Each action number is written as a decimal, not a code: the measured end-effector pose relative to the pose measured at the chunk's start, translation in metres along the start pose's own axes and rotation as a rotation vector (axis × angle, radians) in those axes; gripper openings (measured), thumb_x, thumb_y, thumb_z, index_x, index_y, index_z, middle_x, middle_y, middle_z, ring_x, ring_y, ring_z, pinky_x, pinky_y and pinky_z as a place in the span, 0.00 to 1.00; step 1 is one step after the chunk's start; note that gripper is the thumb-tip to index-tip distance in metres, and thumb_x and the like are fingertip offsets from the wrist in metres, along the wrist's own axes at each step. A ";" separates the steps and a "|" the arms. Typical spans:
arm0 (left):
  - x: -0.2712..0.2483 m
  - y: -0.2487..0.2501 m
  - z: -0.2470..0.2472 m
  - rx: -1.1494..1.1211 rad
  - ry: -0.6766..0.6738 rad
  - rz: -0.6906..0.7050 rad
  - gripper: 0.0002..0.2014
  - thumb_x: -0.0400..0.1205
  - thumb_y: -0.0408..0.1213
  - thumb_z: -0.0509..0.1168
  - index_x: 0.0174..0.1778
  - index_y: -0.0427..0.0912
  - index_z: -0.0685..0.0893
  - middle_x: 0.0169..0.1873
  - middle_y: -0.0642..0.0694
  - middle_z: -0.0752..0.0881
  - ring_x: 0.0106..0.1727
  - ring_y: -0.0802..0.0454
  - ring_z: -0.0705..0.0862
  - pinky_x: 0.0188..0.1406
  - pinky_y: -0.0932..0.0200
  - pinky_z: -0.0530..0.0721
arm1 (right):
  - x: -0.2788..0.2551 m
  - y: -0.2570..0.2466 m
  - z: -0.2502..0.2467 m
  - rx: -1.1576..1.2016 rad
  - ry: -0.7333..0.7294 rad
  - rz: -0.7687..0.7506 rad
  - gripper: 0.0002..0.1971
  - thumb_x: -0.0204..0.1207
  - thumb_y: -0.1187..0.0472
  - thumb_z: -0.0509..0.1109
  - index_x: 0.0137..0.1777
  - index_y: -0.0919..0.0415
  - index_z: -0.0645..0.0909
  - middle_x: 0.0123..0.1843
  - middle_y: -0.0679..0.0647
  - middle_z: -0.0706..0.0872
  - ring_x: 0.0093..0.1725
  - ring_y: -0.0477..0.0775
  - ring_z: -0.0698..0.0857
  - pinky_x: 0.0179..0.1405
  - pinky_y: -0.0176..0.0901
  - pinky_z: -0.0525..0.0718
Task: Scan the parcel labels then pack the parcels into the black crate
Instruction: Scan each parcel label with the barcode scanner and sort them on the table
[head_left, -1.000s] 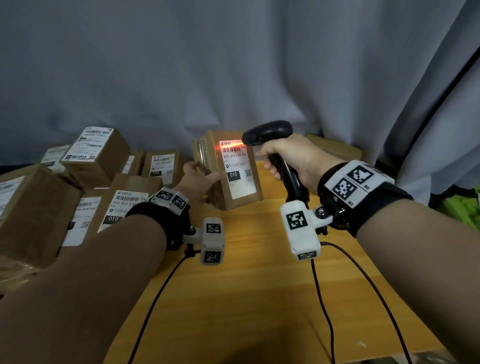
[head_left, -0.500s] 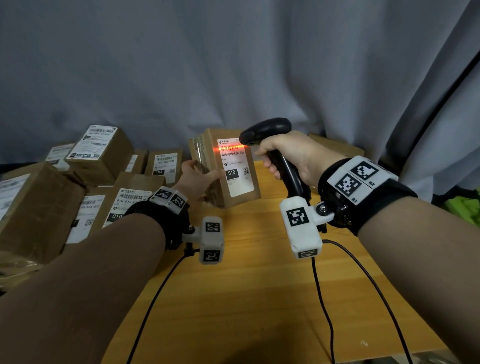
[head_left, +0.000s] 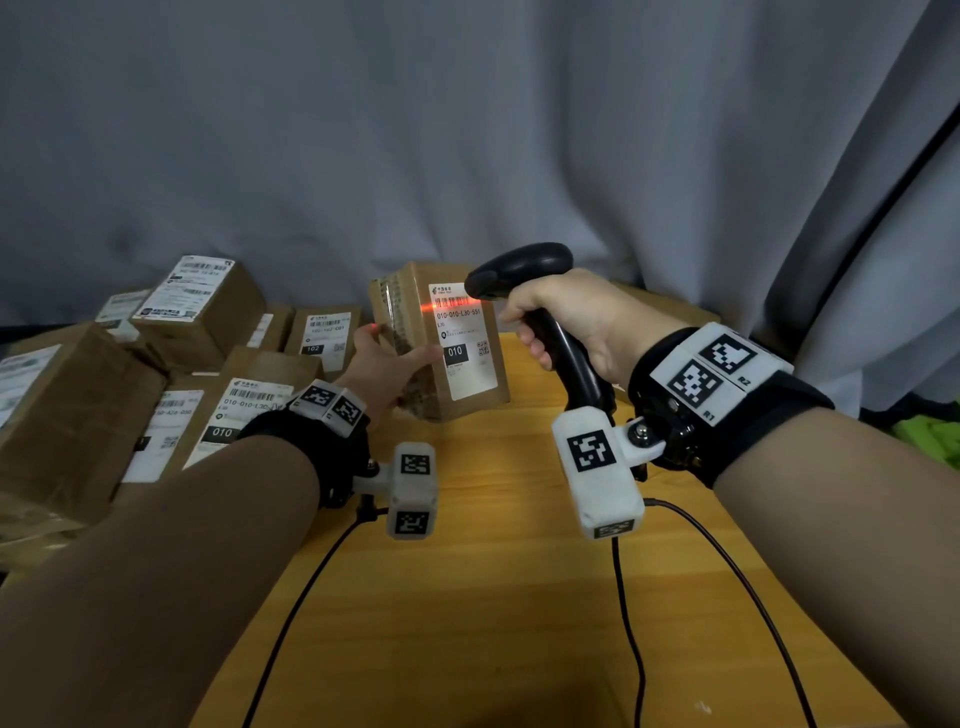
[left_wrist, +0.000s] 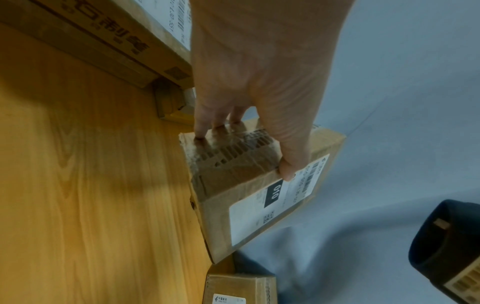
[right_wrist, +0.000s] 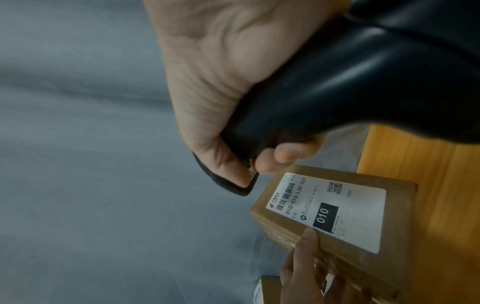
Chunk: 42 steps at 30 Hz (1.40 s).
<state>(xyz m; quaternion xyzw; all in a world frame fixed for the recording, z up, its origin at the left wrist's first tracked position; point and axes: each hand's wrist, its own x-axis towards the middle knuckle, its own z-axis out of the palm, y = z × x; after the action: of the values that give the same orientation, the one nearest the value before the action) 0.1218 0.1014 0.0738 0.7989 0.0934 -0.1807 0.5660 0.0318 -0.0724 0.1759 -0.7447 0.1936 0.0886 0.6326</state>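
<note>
A small brown parcel (head_left: 470, 374) stands upright on the wooden table (head_left: 493, 597), its white label marked 010 facing me. My left hand (head_left: 387, 358) grips it from the left, thumb on the label face and fingers on the taped side (left_wrist: 233, 156). My right hand (head_left: 571, 322) grips the handle of a black barcode scanner (head_left: 519, 265), held just right of the parcel's top. Its red line lies across the label's barcode. The right wrist view shows the label (right_wrist: 337, 216) below the scanner (right_wrist: 350, 82). No black crate is in view.
Several labelled cardboard parcels (head_left: 197, 312) are piled at the left, one marked 010 (head_left: 244, 410) beside my left wrist. Another box (head_left: 670, 306) lies behind my right hand. A grey curtain (head_left: 467, 130) hangs behind. Two black cables (head_left: 628, 623) trail over the table.
Both hands hold as before. The parcel and scanner sit slightly lower and further left in the head view, and the red line stays on the barcode.
</note>
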 end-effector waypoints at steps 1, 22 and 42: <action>-0.002 0.001 0.002 -0.004 0.015 0.006 0.43 0.75 0.41 0.75 0.81 0.44 0.55 0.67 0.41 0.76 0.54 0.47 0.78 0.49 0.50 0.83 | -0.001 0.001 -0.002 -0.001 -0.007 -0.004 0.04 0.72 0.68 0.69 0.37 0.64 0.80 0.24 0.53 0.77 0.21 0.48 0.75 0.20 0.36 0.75; -0.047 0.013 -0.014 -0.248 0.077 0.005 0.27 0.79 0.54 0.65 0.70 0.44 0.72 0.55 0.44 0.85 0.52 0.46 0.85 0.41 0.54 0.84 | 0.010 0.054 -0.011 0.253 -0.206 0.053 0.32 0.60 0.45 0.81 0.65 0.55 0.84 0.65 0.58 0.85 0.64 0.61 0.82 0.63 0.62 0.81; -0.006 -0.045 -0.267 0.503 0.284 0.089 0.20 0.84 0.46 0.62 0.71 0.43 0.76 0.61 0.44 0.82 0.59 0.46 0.81 0.60 0.51 0.80 | 0.058 0.011 0.277 0.251 -0.193 0.027 0.18 0.67 0.49 0.81 0.54 0.54 0.86 0.54 0.57 0.88 0.55 0.57 0.84 0.52 0.52 0.81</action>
<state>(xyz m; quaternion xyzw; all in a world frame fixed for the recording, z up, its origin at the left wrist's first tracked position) 0.1488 0.3674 0.1154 0.9347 0.0887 -0.0597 0.3389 0.1115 0.1861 0.0932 -0.6449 0.1515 0.1433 0.7352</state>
